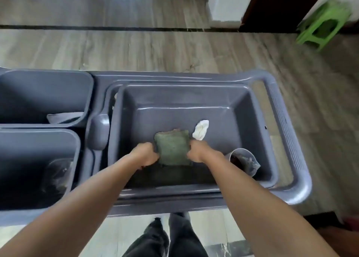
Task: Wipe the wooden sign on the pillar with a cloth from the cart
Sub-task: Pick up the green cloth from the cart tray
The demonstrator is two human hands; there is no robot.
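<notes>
Grey cart [287,121] tub walls ring the flat green cloth [172,148]; left hand [145,154] and right hand [198,152] each grip pinching a side edge.

I see a grey cart [287,121] on the wood floor [136,47], holding a large tub [258,121] and two bins [85,93]. In the tub lie a green cloth [172,148], a white rag [201,129] and a clear cup [243,162]. A green stool [323,23] stands on the floor beyond.
</notes>
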